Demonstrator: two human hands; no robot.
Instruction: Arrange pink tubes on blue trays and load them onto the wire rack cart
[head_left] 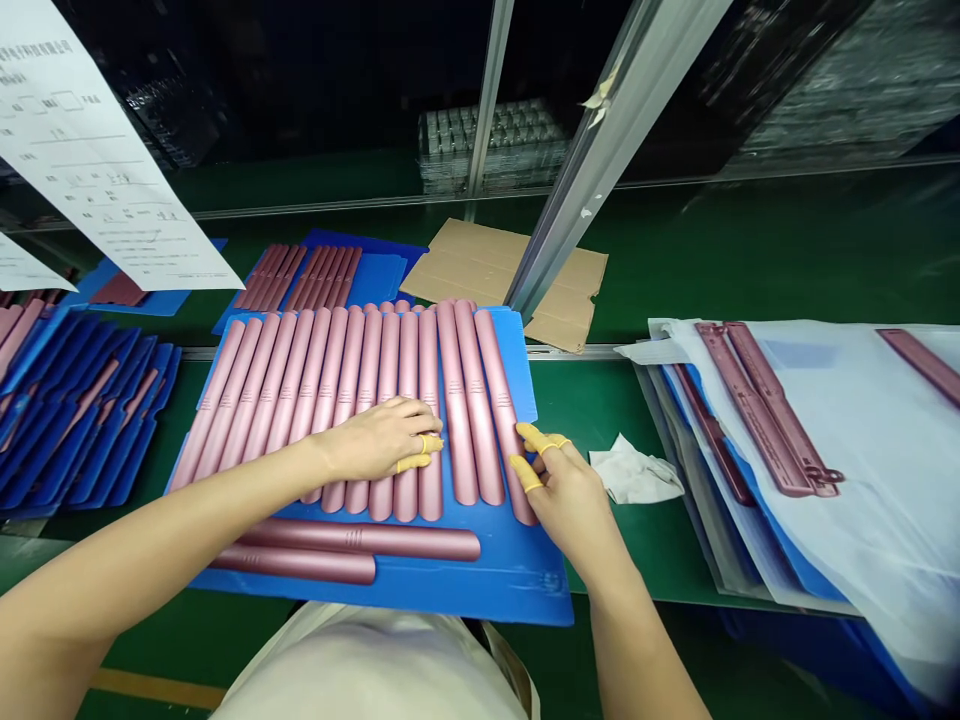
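Long, rounded pink metallic pieces point(328, 370) lie side by side in a row on a blue sheet point(517, 580). My left hand point(382, 440) rests across the right part of this row, fingers stretched out, with yellow finger cots on some of them. At the row's right end, my right hand point(559, 490) touches the right edge of the outermost pink piece point(504, 430). Its fingers are apart and also wear yellow cots. Two more pink pieces point(420, 542) lie crosswise along the sheet's near side, partly hidden by my left forearm.
Left, blue trays point(82, 420) with pink pieces stand stacked. Behind are darker pink pieces point(326, 277) and a cardboard sheet point(472, 262) beside a metal post point(600, 150). A white cloth point(636, 472) lies right, near a stack of sheets point(885, 430) bearing pink parts point(765, 410). Papers point(97, 150) hang upper left.
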